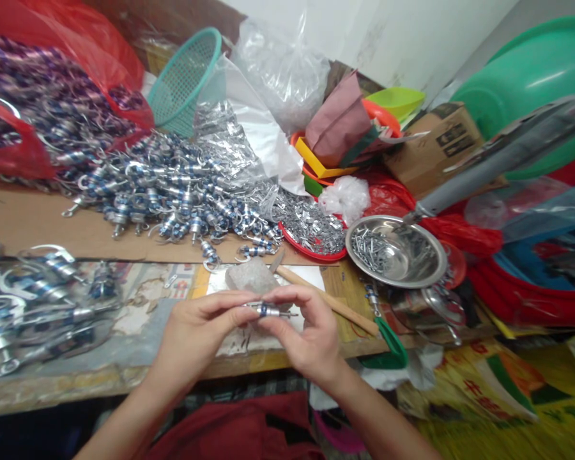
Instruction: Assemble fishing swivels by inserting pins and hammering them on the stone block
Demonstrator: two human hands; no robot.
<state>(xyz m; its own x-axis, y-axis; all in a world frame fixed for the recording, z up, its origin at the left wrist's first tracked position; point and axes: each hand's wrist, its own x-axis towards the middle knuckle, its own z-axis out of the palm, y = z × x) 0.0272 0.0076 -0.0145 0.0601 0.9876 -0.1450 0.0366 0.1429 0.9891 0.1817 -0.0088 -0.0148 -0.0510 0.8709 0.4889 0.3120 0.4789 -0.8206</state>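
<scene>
Both my hands meet over the near edge of the workbench [138,326]. My left hand [199,335] pinches one end of a small metal fitting with a blue band [267,310]. My right hand [306,332] pinches the other end, where a thin pin sticks out. Just behind the hands lies a grey stone block [252,276] with a wooden-handled tool [326,299] beside it. A large heap of similar blue-banded metal pieces [172,191] is spread on cardboard further back.
A steel bowl of screws [395,250] and a red tray of small metal clips [311,227] stand at the right. Another pile of metal parts [43,300] lies at left. A teal basket [186,76], red bags, a cardboard box [436,150] and green basins crowd the back.
</scene>
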